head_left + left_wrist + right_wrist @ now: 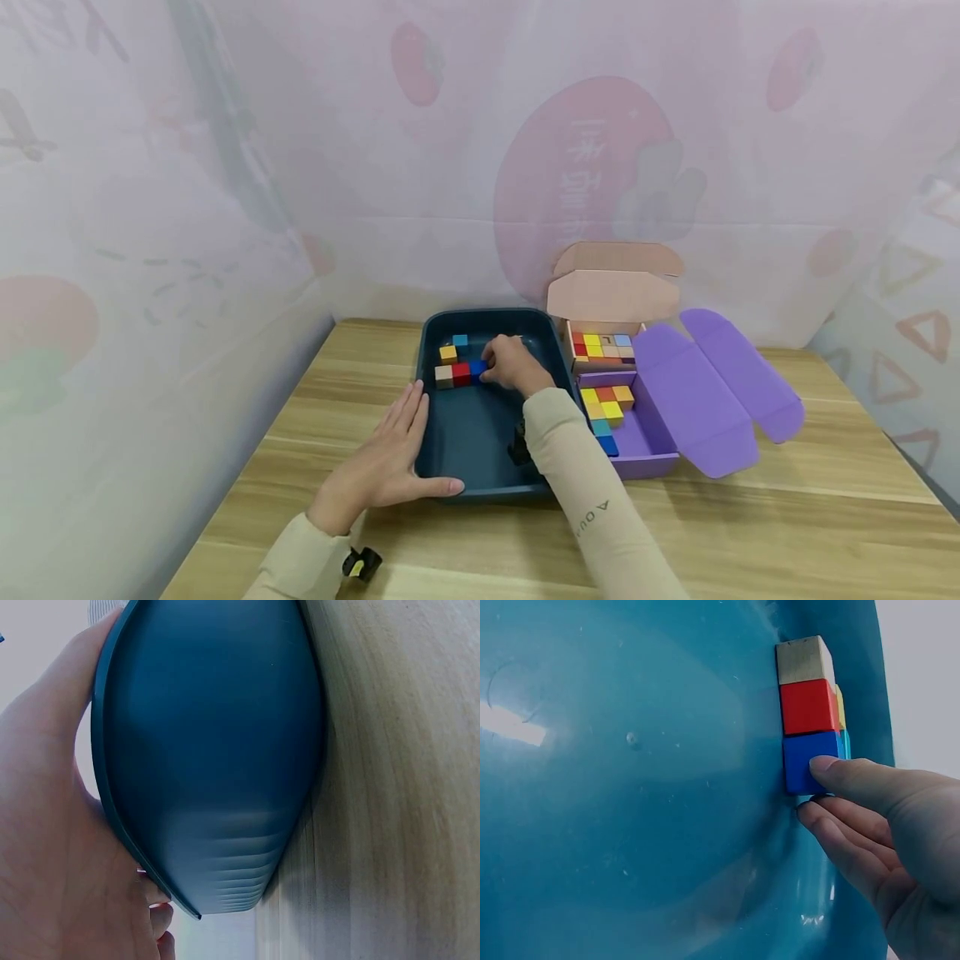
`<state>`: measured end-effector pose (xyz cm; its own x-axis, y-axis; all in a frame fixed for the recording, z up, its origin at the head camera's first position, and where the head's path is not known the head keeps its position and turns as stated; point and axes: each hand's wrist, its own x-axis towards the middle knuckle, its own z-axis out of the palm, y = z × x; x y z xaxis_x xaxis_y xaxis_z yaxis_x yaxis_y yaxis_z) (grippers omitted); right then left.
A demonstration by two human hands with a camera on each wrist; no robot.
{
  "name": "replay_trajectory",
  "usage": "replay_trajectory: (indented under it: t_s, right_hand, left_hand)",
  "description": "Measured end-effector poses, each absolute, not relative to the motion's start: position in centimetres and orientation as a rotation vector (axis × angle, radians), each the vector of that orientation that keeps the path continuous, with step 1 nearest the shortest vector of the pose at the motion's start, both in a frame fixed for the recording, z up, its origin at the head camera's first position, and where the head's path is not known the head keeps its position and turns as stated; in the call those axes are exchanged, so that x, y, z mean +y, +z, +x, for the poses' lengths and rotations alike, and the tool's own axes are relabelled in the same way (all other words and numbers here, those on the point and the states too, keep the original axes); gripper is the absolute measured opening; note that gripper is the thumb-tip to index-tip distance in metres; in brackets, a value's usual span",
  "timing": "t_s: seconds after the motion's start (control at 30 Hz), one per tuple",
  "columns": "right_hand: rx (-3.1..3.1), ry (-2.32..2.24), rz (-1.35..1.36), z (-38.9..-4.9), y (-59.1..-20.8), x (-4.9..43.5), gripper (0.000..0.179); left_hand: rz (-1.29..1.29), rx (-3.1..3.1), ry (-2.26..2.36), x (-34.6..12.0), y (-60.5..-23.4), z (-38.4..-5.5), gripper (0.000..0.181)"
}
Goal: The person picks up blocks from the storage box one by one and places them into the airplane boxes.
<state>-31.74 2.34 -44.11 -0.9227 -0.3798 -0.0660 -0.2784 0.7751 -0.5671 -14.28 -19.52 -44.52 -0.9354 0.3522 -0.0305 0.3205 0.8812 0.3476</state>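
Note:
A row of three cubes stands in a dark teal tray [480, 433]: a plain wooden cube [804, 661], a red cube [808, 706] and a blue cube [802, 761]. My right hand [516, 365] reaches in and pinches the blue cube at the row's right end, thumb on its face and fingers at its side. Behind the row are an orange-yellow cube [447, 355] and a light-blue cube [460, 342]. My left hand [386, 458] rests with straight fingers along the tray's left rim, its thumb on the near edge; the left wrist view shows its palm beside the tray wall [202, 750].
Right of the tray, an open purple box [648, 468] holds several coloured cubes, its lid [708, 400] folded out rightward. Behind it stands an open cardboard box [611, 292] with more cubes. All sit on a wood-grain table [787, 517], with printed cloth walls around.

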Motion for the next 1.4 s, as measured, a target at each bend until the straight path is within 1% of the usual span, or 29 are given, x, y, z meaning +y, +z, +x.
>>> replay_trajectory:
  t_s: [0.4, 0.97, 1.2, 1.4]
  right_hand:
    - [2.812, -0.832, -0.559, -31.1, -42.3, 4.2, 0.035]
    - [2.802, -0.824, -0.684, -28.3, -37.8, 8.6, 0.035]
    - [2.797, -0.865, -0.714, -27.2, -37.1, 10.6, 0.034]
    - [2.807, -0.899, -0.709, -26.4, -37.2, 12.4, 0.032]
  left_hand:
    - [0.530, 2.944, 0.544, -19.4, -44.4, -14.2, 0.138]
    - [0.513, 2.953, 0.545, -19.5, -44.4, -14.4, 0.140]
    - [0.503, 2.960, 0.545, -19.6, -44.5, -14.4, 0.140]
    - [0.509, 2.955, 0.538, -19.7, -44.4, -14.4, 0.140]
